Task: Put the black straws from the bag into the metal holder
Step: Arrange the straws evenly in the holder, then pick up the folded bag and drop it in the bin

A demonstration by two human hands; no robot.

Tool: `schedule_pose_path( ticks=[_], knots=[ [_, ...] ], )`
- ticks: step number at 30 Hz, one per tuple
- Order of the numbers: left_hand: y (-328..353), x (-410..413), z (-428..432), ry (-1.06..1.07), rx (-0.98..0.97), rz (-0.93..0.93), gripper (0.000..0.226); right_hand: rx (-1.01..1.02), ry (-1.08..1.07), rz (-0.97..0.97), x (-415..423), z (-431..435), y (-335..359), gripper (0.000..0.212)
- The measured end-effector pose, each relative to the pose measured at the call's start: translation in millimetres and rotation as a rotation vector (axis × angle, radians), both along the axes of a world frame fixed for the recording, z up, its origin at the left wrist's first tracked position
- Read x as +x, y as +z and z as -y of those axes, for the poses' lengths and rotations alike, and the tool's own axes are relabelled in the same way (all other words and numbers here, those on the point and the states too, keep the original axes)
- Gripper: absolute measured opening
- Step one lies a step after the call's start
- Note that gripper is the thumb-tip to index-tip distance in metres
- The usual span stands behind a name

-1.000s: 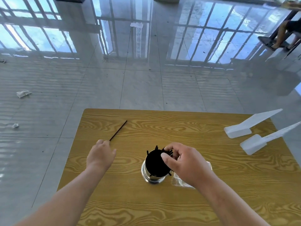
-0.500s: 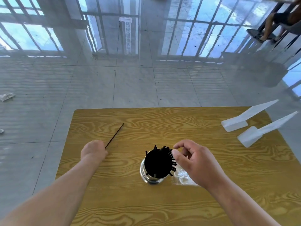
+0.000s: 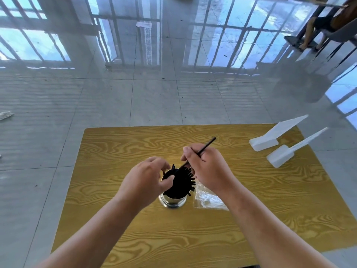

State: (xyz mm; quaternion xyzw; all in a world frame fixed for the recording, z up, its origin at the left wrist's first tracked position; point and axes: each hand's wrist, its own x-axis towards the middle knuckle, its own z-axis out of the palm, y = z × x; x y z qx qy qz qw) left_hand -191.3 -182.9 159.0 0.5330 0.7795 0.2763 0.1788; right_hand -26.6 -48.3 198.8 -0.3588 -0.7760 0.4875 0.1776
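**One straw held at the mouth of the holder**

Pinched between thumb and fingertips of the right hand: a single straw, tilted, upper end pointing up and to the right, lower end among the black straws packed upright in the metal holder. Left hand curled round the holder's left rim, thumb against the bundle. Just right of the holder, lying flat, the clear bag, partly under the right wrist. All on a wood-grain table; two white plastic pieces near its far right corner.
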Motion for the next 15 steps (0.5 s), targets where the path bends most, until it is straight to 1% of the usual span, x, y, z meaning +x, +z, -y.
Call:
schedule_pose_path(
  ticks=[3,6,8,11,12,13,14,15],
  knots=[
    [0,-9,7,0.067,-0.02,-0.008,0.03,0.107,0.018,0.093,11,5,-9,0.039],
    [1,-10,7,0.117,-0.024,-0.034,0.033,0.065,0.052,0.209,16,13,-20,0.029],
    [2,-3,0,0.102,-0.029,-0.041,0.032,0.045,0.014,0.195,24,13,-27,0.03],
    [5,13,-15,0.084,-0.02,-0.046,0.028,0.015,-0.105,0.078,47,-3,-38,0.033],
    [6,20,-21,0.078,-0.014,-0.053,0.026,0.02,-0.142,0.075,57,-11,-45,0.035],
    [7,28,-28,0.071,-0.006,-0.06,0.023,0.039,-0.174,0.11,66,-21,-53,0.034],
    [9,37,-35,0.06,0.002,-0.064,0.022,0.064,-0.199,0.175,75,-32,-63,0.027],
    [10,46,-42,0.044,0.011,-0.07,0.021,0.087,-0.203,0.271,83,-41,-73,0.016]
  ],
)
